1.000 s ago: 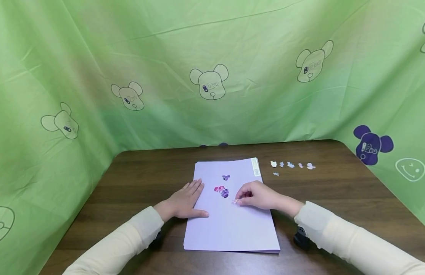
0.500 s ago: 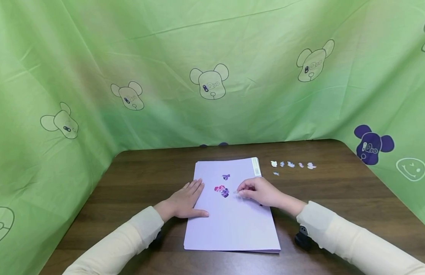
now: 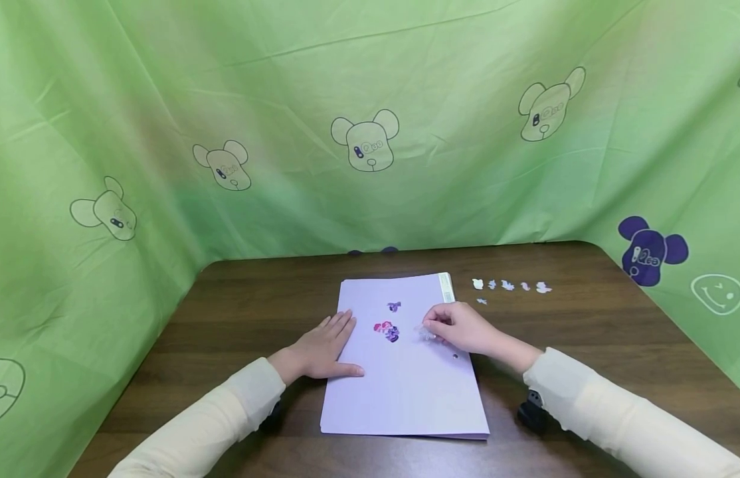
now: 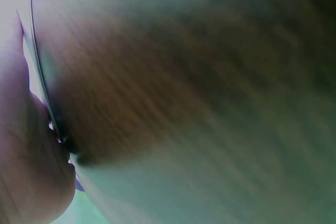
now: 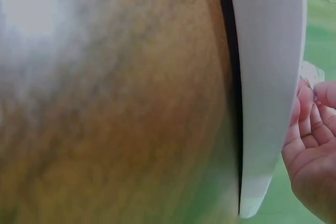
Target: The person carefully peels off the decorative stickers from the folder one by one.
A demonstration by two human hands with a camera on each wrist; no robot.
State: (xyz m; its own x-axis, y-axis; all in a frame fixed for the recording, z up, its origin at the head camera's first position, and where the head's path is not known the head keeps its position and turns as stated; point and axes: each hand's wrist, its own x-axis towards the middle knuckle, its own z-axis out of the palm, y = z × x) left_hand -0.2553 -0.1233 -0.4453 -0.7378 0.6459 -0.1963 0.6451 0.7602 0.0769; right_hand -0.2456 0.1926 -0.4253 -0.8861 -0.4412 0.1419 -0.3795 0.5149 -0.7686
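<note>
While the left hand [image 3: 322,346], gripping nothing, lies flat at nine o'clock on the paper stack [image 3: 400,398], the right hand [image 3: 462,327] pinches a small translucent piece [image 3: 426,332] at three o'clock from the pink-and-purple picture [image 3: 386,330]. The step in hand appears to be handling this piece over steadied paper; the next move probably calls for a light, steady pinch. Pale cut-outs [image 3: 507,285] lie between one and two o'clock of the right hand, on the table [image 3: 256,292]
</note>
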